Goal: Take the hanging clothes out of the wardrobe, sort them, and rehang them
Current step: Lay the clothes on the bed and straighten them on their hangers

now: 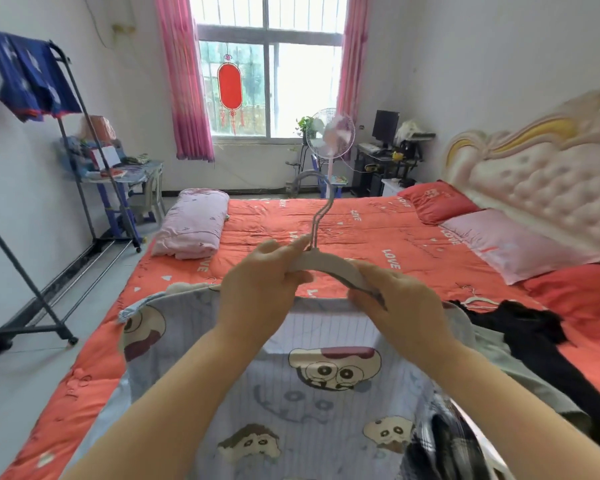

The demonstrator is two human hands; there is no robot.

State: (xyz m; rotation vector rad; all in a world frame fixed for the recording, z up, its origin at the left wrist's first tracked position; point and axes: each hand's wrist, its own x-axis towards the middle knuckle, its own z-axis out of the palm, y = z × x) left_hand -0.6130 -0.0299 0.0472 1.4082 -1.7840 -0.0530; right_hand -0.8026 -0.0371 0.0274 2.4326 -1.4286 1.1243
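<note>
Over the bed I hold a white hanger (321, 263) with a long metal hook pointing up and away. My left hand (264, 289) grips its left shoulder. My right hand (394, 299) pinches its right end together with the top edge of a pale blue cartoon-print garment (326, 393), which hangs down below both hands. A black garment (530, 327) on a white hanger (478, 301) lies on the bed to the right. A dark checked piece (440, 445) sits at the lower right.
The red "LOVE" quilt (361, 230) covers the bed, with a folded pink blanket (191, 223) at its far left and pillows by the headboard. A dark clothes rack (94, 161) with a blue garment (32, 81) stands at left. A fan (331, 136) stands under the window.
</note>
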